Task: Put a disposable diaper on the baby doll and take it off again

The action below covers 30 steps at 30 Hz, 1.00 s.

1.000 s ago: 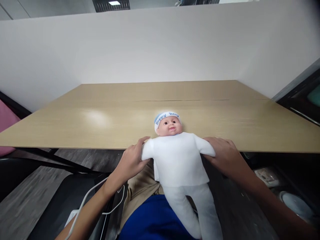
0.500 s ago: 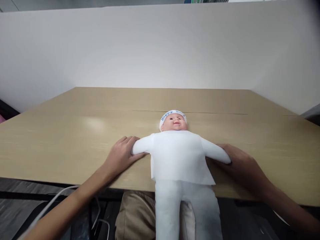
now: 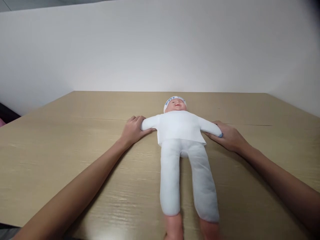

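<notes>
On its back on the table lies a baby doll (image 3: 181, 128) in a white top and white trousers, its head toward the far edge. A white headband (image 3: 172, 99) with blue lettering goes round its head. My left hand (image 3: 135, 129) is closed round the end of the doll's arm on the left. The other arm's end, with a bit of blue at its tip, is gripped by my right hand (image 3: 227, 136). Both doll arms are spread outward. The bare feet at the bottom are partly cut off by the frame.
The wooden table (image 3: 62, 146) has a thin seam running across it behind the doll. A pale partition wall (image 3: 160, 46) rises along the back and the right side. Something dark and pink (image 3: 7, 115) shows at the far left.
Both hands and the doll have moved farther across the table, away from me. Its legs, which hung over the front edge, now lie on the tabletop and the feet show.
</notes>
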Motion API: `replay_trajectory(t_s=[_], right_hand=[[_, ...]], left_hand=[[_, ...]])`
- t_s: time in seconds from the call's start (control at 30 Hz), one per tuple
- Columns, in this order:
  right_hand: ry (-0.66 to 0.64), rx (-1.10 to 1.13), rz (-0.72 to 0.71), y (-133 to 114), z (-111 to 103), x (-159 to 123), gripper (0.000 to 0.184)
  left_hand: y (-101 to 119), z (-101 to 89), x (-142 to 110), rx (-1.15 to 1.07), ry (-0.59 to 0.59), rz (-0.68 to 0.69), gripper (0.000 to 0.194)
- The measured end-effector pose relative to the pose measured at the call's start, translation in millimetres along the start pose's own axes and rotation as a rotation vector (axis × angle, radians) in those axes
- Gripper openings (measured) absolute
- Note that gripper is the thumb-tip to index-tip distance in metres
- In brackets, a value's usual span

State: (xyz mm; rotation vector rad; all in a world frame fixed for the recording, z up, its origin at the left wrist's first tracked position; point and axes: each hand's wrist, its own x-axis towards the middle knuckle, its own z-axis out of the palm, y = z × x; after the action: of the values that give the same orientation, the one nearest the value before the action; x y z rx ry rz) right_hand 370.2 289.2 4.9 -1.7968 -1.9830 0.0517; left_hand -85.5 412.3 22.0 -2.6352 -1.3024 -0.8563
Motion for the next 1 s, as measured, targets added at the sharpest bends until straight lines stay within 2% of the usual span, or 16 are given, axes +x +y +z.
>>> replay_trajectory(t_s=[0.1,0.2,0.3,0.4,0.6,0.73,0.87,0.93,1.0], right_hand=[[0.022,-0.012,-0.003,16,6,32,0.056],[0.055,0.016,-0.026,27,12,58,0.061],[0.089,0.013,-0.054,38,19,74,0.064],[0.089,-0.047,-0.072,52,27,80,0.066],[0.108,-0.106,-0.06,70,37,79,0.077],[0.139,-0.13,-0.022,68,43,69,0.084],[0.19,-0.174,0.155,51,49,44,0.094],[0.225,-0.147,0.223,35,50,28,0.089],[0.272,-0.111,0.236,15,46,11,0.081]], left_hand=[[-17,15.5,28,0.031,0.039,0.002,0.074],[-33,28.2,52,0.035,0.029,0.002,0.072],[-44,37.0,68,0.031,0.009,-0.013,0.069],[-48,41.4,74,0.031,-0.017,-0.02,0.067],[-43,39.5,69,0.068,-0.074,-0.048,0.066],[-34,35.3,57,0.055,-0.041,-0.09,0.077],[-21,30.5,33,0.037,0.039,-0.164,0.098],[-10,26.1,20,-0.024,0.082,-0.204,0.102],[8,17.9,9,-0.109,0.132,-0.222,0.097]])
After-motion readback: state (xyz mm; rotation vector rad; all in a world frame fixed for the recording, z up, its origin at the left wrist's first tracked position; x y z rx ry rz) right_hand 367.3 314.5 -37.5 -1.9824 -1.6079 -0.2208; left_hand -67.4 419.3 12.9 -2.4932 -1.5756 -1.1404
